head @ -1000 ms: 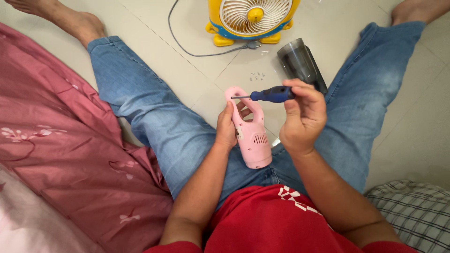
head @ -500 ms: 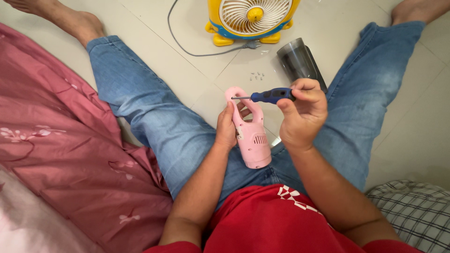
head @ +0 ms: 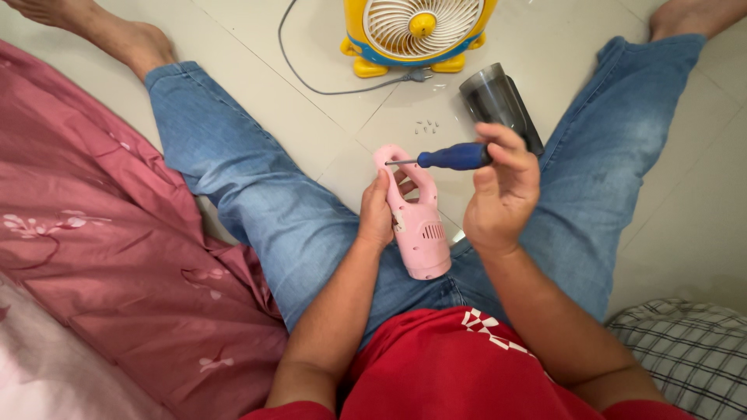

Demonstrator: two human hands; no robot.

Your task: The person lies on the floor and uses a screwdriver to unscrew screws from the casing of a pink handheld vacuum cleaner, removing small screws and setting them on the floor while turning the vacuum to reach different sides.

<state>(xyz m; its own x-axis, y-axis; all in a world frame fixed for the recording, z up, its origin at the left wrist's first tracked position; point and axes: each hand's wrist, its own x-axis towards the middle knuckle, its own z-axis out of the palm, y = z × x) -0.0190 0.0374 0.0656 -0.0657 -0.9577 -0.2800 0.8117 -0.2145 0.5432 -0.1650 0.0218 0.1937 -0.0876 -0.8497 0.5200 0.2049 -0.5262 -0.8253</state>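
Left hand [head: 379, 211] grips one pink handheld device [head: 416, 222]; right hand [head: 502, 190] closed around one blue screwdriver [head: 451, 158]; about five small screws [head: 427, 124] on the floor [head: 264, 54]; one yellow fan [head: 420, 31]; one dark cylinder [head: 498, 101].

No packages, labels, signs or screens show anywhere in this view.

— How many tools and devices sit near the yellow plastic desk fan [head: 421, 29]?

— One fan itself. Just below it, one pink plastic handheld appliance body [head: 416, 218], one blue-handled metal screwdriver [head: 447, 158], one dark grey translucent tube [head: 498, 105].

— Screws?

— A small cluster of loose silver screws [head: 427, 124] below the fan; too tiny to count exactly.

— Hands?

— Two: one left hand [head: 379, 210], one right hand [head: 502, 190].
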